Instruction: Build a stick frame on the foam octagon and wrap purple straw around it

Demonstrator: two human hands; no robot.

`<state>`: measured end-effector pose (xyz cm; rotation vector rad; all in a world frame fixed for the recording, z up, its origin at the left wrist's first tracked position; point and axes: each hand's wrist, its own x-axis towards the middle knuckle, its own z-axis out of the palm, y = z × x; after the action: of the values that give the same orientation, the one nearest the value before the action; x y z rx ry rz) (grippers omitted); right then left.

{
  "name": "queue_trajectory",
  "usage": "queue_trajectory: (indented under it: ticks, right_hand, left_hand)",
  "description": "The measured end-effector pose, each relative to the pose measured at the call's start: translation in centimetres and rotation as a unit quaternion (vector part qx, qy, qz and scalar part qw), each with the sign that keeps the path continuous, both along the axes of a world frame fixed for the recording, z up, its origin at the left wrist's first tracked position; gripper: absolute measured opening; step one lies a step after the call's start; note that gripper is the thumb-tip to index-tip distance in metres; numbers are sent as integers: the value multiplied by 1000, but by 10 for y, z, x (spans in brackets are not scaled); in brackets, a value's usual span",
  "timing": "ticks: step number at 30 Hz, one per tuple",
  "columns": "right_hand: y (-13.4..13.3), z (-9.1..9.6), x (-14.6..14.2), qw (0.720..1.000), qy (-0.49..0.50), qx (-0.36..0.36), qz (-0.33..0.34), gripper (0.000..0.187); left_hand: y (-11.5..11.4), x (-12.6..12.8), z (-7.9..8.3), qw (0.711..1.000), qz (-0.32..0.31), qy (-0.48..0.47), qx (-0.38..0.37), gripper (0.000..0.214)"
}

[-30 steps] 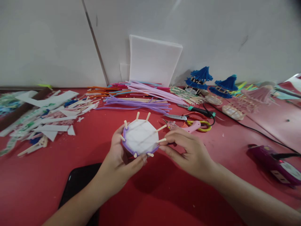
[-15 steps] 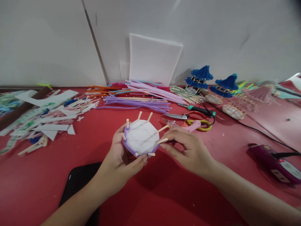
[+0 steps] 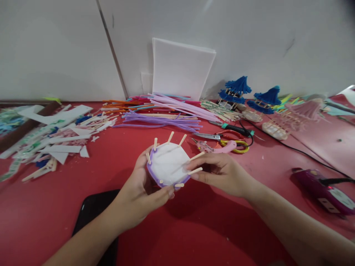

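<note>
A white panel, trimmed with purple edging along its left and near rim, was held above the middle of the red worktop. Pale sticks were ranged around its rim. It was gripped firmly by the left hand, with the thumb pressed to the near edge and the fingers wrapped behind the left side.

Over the last second, the panel had been shifted a little to the right, and the sticks had been brought to a slightly different slant. The fingers of the right hand had been moved in further, so that the right edge was met between two sticks. That grip was narrow, with the lower right stick close between finger and thumb; whether it was actually pinched could not be told. The change was judged a fine adjustment at that edge, for which steady support was needed from the left.

Beyond the panel, purple stems were heaped, and the scissors were left lying to the far right.
</note>
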<state>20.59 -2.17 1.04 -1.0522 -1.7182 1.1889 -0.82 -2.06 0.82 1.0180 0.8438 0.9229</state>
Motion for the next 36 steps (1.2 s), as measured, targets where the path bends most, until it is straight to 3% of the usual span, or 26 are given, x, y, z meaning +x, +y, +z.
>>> queue_trajectory:
  ticks: [4, 10, 16, 22, 32, 36]
  right_hand:
    - [-1, -2, 0, 999, 41, -35, 2, 12]
    - [-6, -4, -5, 995, 70, -71, -25, 11]
    - [-12, -7, -18, 997, 53, -15, -59, 13]
    - [-16, -10, -26, 995, 9, 47, -82, 16]
    - [-20, -11, -29, 993, 51, 47, -90, 16]
    - [-20, -9, -29, 994, 52, 43, -87, 16]
  left_hand:
    - [1, -4, 2, 999, -45, -14, -24, 67]
    - [4, -8, 2, 995, -73, 7, -66, 71]
    - [4, -2, 0, 999, -2, 49, -4, 92]
    - [4, 2, 1, 998, 15, 39, 38, 91]
    - [3, 0, -1, 999, -23, -16, 34, 86]
    - [3, 0, -1, 998, -47, -17, 31, 94]
